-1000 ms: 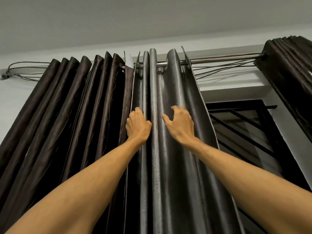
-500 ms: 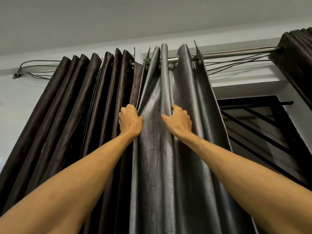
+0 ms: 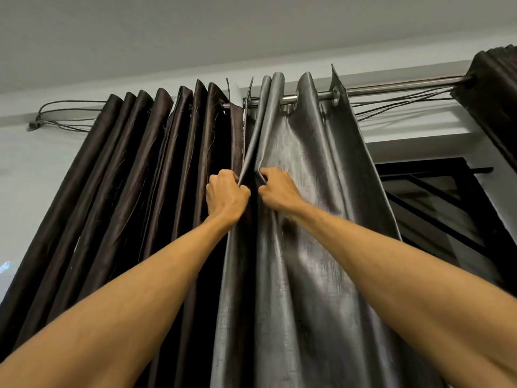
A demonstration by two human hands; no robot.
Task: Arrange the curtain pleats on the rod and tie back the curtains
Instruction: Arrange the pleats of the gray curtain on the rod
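Curtain pleats gathered high up by two hands: the grey curtain [image 3: 313, 169] hangs from the rod [image 3: 397, 89] just under the ceiling [image 3: 195, 29].

Its cloth is glossy with a fine woven grain. It is threaded onto the steel rod through metal eyelets [image 3: 335, 97] and falls in broad rounded folds that catch the light. The left hand [image 3: 225, 196] is curled round the curtain's left edge fold. The right hand [image 3: 279, 191] is just beside it and clutches the next pleat, so a narrow ridge of cloth stands between the two fists. Touching the grey curtain on the left, a dark brown curtain [image 3: 126, 177] hangs in tight pleats with loose threads on it. Another brown bundle [image 3: 495, 93] sits at the rod's right end. Thin cords [image 3: 397, 103] run below the rod, and a black window grille [image 3: 447, 208] shows lower right.
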